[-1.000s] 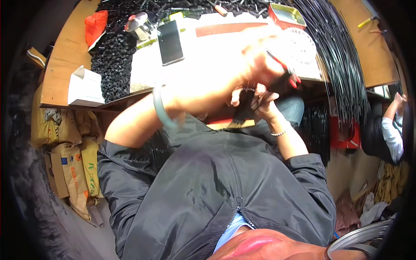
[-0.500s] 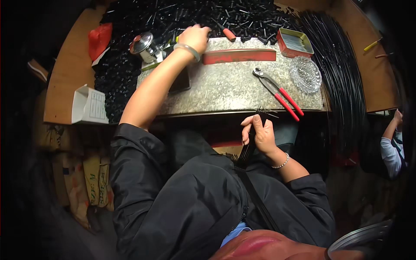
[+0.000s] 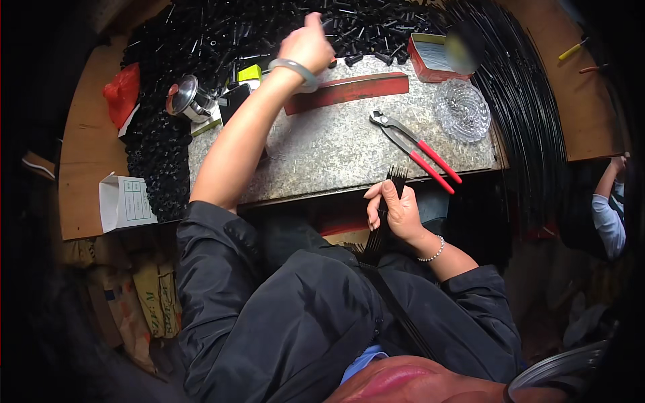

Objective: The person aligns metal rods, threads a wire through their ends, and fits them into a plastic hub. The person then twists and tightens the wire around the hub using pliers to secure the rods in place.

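My right hand (image 3: 401, 213) pinches a bundle of thin black rods (image 3: 398, 173) near the table's front edge. The rods' tips stand up in a row above the thumb, and their lower part runs down toward my lap. Out over the far side of the table, my left hand (image 3: 308, 50) has one finger stretched away and the others curled. A sliver of an orange-red handle (image 3: 332, 62) shows at the lower edge of these fingers; what they grip is hidden. Beyond the hand spreads a pile of small black parts (image 3: 235, 33).
A red bar (image 3: 356, 91), red-handled pincers (image 3: 416, 151), a glass dish (image 3: 463, 111) and a red tin (image 3: 426, 70) lie on the speckled board (image 3: 322, 151). Long black rods (image 3: 524, 114) fill the right side. A metal pot (image 3: 191, 99) and white box (image 3: 127, 201) stand left.
My left hand has moved right across the far edge of the board and now covers most of the red-handled tool. My right hand keeps its hold on the rods. The view has shifted a little.
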### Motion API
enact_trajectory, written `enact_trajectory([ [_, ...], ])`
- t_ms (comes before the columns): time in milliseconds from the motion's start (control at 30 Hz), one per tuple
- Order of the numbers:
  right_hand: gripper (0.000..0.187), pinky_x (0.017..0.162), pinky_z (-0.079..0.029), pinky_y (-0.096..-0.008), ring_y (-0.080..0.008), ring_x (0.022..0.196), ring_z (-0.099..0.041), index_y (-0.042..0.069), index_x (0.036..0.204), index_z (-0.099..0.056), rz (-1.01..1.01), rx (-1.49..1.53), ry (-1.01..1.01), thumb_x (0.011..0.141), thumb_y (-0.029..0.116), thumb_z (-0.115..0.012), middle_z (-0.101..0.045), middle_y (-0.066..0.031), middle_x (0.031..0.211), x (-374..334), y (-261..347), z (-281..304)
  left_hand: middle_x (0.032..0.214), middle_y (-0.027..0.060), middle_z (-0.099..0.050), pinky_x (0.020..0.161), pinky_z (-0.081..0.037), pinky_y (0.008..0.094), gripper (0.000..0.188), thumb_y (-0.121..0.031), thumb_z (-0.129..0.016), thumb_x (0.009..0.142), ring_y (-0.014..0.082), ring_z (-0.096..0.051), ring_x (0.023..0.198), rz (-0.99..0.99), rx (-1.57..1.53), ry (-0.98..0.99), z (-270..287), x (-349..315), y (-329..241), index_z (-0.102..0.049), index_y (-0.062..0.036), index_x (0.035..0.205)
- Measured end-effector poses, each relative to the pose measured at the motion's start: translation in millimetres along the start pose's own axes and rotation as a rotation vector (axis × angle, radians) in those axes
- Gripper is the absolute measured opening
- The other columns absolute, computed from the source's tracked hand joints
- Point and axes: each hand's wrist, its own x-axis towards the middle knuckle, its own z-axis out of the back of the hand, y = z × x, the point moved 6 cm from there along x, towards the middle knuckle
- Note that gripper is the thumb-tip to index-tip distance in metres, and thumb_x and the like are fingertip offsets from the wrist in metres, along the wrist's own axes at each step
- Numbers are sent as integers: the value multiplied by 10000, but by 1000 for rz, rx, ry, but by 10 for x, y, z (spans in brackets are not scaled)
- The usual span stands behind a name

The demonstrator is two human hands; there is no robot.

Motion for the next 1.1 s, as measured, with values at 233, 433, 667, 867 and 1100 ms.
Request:
enact_trajectory([
  [233,470,469,-461,-236,-118,477,-553,-54,896,-561,-2,-40,-9,991,364,-368,-586,-93,583,-57,20,5,1026,196,-641,863,-492,385,413,-362,-662,781,337,-618,976,-90,290,351,-723,101,-233,-668,4,972],
  [433,510,516,-476,-238,-125,513,-573,-45,1008,-568,21,13,59,973,424,-368,-608,-104,633,-162,49,-151,901,161,-632,728,-496,361,310,-288,-520,885,256,-628,795,-262,-99,33,-252,-191,-261,-613,-7,975],
  [667,367,448,-449,-225,-147,462,-551,49,949,-395,77,13,-1,951,415,-407,-579,-129,604,-337,-27,-359,883,104,-643,608,-484,256,257,-233,-550,904,146,-608,725,79,-1426,313,190,-1678,-169,-600,9,974],
  [867,342,443,-456,-224,-151,461,-552,55,964,-372,70,11,28,949,391,-430,-578,-133,612,-445,-51,-521,840,52,-605,548,-422,187,166,-180,-591,905,69,-543,664,313,-1765,415,141,-2572,-80,-585,-22,956],
  [1100,351,460,-475,-229,-152,473,-562,34,997,-384,87,25,74,942,370,-468,-584,-130,628,-501,-49,-598,880,58,-605,557,-428,195,210,-202,-600,903,77,-537,684,323,-1829,406,119,-2743,-162,-604,-15,998],
])
